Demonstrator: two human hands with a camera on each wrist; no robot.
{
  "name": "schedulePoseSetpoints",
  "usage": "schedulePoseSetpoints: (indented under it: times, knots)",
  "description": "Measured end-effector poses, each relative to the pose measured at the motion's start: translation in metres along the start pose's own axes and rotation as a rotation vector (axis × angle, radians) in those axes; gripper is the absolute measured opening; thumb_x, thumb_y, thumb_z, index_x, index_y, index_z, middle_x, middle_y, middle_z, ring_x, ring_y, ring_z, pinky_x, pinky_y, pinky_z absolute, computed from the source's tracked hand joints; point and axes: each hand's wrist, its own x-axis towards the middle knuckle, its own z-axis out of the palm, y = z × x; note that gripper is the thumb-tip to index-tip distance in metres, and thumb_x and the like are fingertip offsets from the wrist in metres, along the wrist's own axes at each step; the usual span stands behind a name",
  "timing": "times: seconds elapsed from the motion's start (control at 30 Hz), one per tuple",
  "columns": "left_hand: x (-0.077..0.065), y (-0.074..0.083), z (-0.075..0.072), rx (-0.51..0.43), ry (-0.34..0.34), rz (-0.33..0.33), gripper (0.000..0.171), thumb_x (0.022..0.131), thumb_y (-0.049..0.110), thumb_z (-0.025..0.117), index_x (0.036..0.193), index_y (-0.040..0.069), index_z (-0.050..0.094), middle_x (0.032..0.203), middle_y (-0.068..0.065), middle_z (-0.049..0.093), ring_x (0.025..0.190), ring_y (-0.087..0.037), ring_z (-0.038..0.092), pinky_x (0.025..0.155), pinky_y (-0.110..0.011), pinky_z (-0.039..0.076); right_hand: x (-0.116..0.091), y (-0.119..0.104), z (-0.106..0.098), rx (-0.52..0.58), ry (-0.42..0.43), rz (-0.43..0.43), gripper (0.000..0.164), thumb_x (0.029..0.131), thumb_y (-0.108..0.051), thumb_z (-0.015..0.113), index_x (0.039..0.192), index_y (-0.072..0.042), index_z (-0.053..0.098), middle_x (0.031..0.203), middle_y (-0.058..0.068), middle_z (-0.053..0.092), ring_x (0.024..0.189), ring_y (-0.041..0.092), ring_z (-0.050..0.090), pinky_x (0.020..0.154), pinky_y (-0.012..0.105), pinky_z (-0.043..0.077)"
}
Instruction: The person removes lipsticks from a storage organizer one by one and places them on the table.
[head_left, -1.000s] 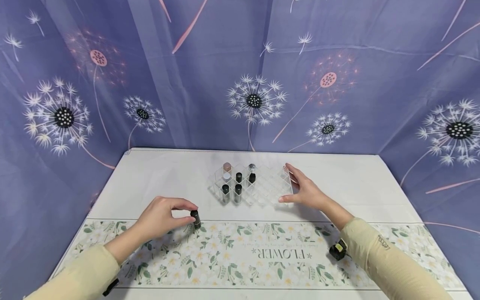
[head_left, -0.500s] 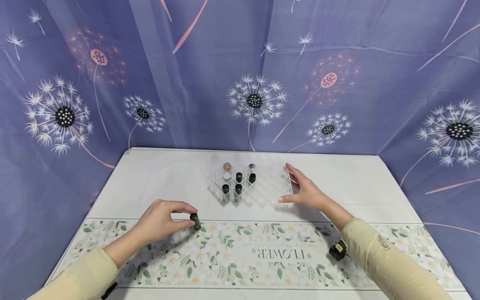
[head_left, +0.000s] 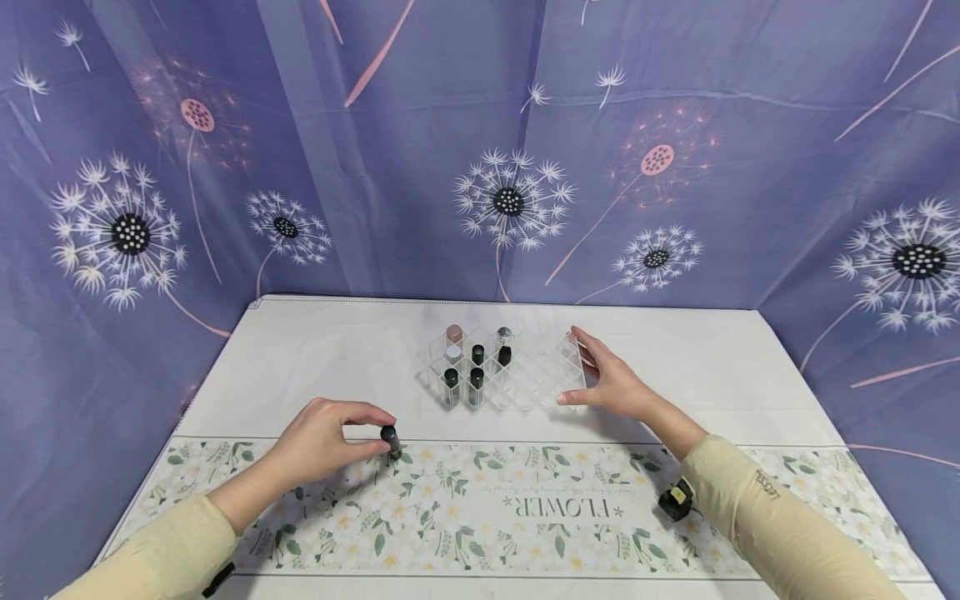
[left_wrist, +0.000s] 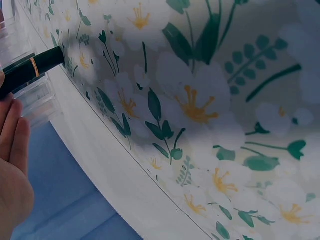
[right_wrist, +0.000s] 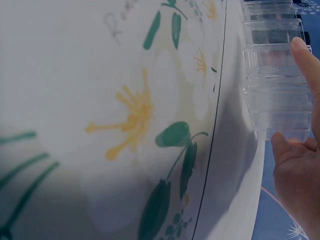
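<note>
My left hand (head_left: pixel 322 437) pinches a black lipstick tube (head_left: pixel 391 442) between thumb and fingers. The tube stands nearly upright, its lower end at the flowered strip. In the left wrist view a thin gold band circles the lipstick tube (left_wrist: pixel 46 62). My right hand (head_left: pixel 611 383) grips the right end of a clear lipstick organizer (head_left: pixel 536 379), thumb at the front and fingers at the back. Several tubes fill slots in its left half: black ones (head_left: pixel 451 387), a pinkish one (head_left: pixel 454 334), a pale one (head_left: pixel 453 353) and a silver-topped one (head_left: pixel 504 335).
The white table (head_left: pixel 337 350) carries a flowered strip (head_left: pixel 450 500) with FLOWER lettering along its front. Wrist-worn black devices show at the right sleeve (head_left: pixel 780 508) and under the left sleeve (head_left: pixel 165 542). A purple dandelion curtain (head_left: pixel 405 208) closes off the back and sides.
My left hand and the lipstick tube have shifted slightly downward since one second ago, then stayed still. My right hand and the organizer have not moved.
</note>
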Motion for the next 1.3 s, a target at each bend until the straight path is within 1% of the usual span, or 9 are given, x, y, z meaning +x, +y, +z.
schedulePoseSetpoints:
  times: [0.2,0.33,0.5,0.7,0.87,1.1,1.3]
  knots:
    - [0.002,0.001,-0.004,0.003,-0.032,-0.042,0.039,0.087,0.033,0.091,0.123,0.02,0.081,0.119,0.009,0.08,0.112,-0.023,0.076,0.094,-0.05,0.062,0.0,0.001,0.0,0.006,0.0,-0.001,0.123,0.081,-0.011,0.095,0.171,-0.001,0.011,0.174,0.028,0.018,0.155,0.05,0.03,0.123,0.046,0.033]
    - [0.008,0.003,-0.01,0.007,-0.032,-0.039,0.043,0.086,0.038,0.091,0.125,0.022,0.08,0.12,0.01,0.079,0.115,-0.025,0.076,0.097,-0.052,0.061,0.0,0.001,0.0,0.003,0.001,0.001,0.123,0.082,-0.012,0.095,0.171,-0.001,0.011,0.174,0.028,0.018,0.156,0.05,0.03,0.124,0.046,0.033]
    - [0.02,0.007,-0.021,0.003,-0.032,-0.024,0.05,0.085,0.044,0.091,0.128,0.024,0.079,0.124,0.009,0.078,0.118,-0.027,0.074,0.099,-0.053,0.06,0.0,0.002,0.0,0.002,0.0,0.005,0.122,0.082,-0.012,0.095,0.171,-0.001,0.011,0.174,0.028,0.017,0.155,0.05,0.03,0.124,0.046,0.032]
    - [0.038,0.012,-0.034,0.004,-0.037,-0.014,0.055,0.083,0.044,0.093,0.131,0.02,0.078,0.127,0.005,0.078,0.121,-0.029,0.073,0.102,-0.052,0.059,-0.001,0.002,0.0,0.004,0.0,0.003,0.123,0.082,-0.012,0.095,0.171,-0.001,0.011,0.174,0.028,0.017,0.155,0.051,0.03,0.124,0.047,0.032]
    - [0.059,0.015,-0.043,0.002,-0.041,-0.014,0.056,0.083,0.042,0.093,0.131,0.019,0.078,0.129,0.003,0.077,0.122,-0.028,0.072,0.105,-0.05,0.057,0.0,0.002,0.0,0.005,0.001,0.003,0.123,0.082,-0.013,0.095,0.171,-0.002,0.011,0.174,0.028,0.017,0.155,0.05,0.03,0.123,0.046,0.033]
    - [0.086,0.015,-0.051,0.001,-0.049,-0.025,0.055,0.084,0.041,0.093,0.132,0.018,0.078,0.13,0.001,0.077,0.124,-0.03,0.072,0.108,-0.049,0.056,0.0,0.003,-0.001,0.014,0.001,-0.001,0.122,0.081,-0.011,0.095,0.17,0.001,0.012,0.174,0.029,0.018,0.155,0.051,0.03,0.123,0.046,0.033]
    - [0.103,0.009,-0.053,0.008,-0.042,-0.03,0.057,0.082,0.04,0.095,0.132,0.019,0.077,0.131,0.0,0.076,0.123,-0.031,0.072,0.107,-0.049,0.056,-0.001,0.002,0.0,0.011,0.001,-0.001,0.122,0.082,-0.011,0.095,0.17,0.001,0.012,0.174,0.028,0.018,0.156,0.05,0.03,0.123,0.044,0.033]
